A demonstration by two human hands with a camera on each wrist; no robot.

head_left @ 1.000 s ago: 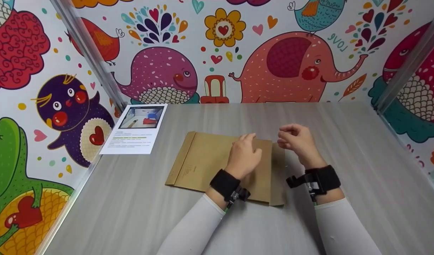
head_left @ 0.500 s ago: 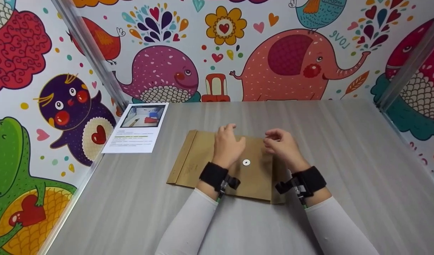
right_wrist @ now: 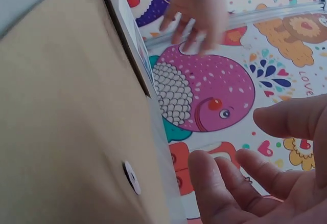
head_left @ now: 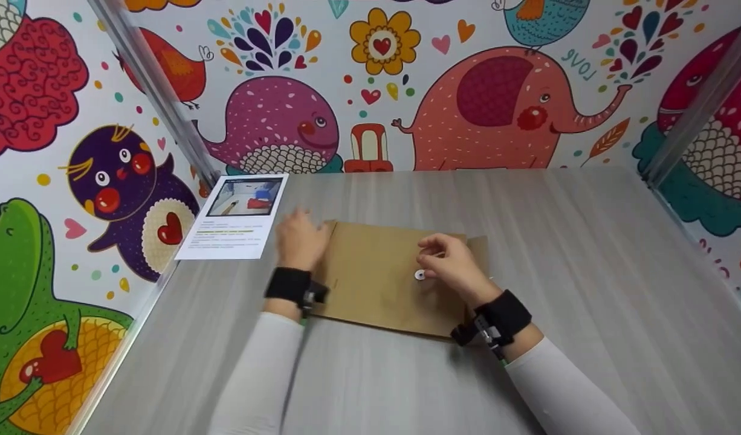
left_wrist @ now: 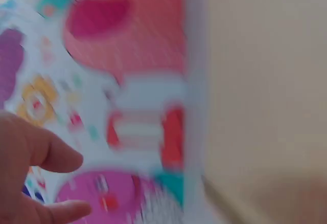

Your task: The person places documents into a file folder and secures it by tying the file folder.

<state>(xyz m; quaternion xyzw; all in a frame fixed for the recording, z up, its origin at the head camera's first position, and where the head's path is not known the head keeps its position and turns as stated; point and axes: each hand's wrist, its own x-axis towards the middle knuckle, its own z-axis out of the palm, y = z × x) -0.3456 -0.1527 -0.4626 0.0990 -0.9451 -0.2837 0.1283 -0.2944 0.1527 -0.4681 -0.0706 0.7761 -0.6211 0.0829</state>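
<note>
Envelope [head_left: 376, 266] beneath the right grip [head_left: 452, 266] looked light, fairly stiff yet creasable, best held by the edge near the left grip [head_left: 301, 241], both grips loosely parted, empty.

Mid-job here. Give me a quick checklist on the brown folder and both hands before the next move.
1. Brown folder lying on the table: ok.
2. White disc on the folder in sight: ok, near the right hand.
3. Right thumb and fingertips apart: ok, per the right wrist view.
4. Left hand steadying the folder: not ok, it grips nothing.
5. Printed sheet clear of the folder: ok.
6. Folder's contents: cannot tell.
</note>
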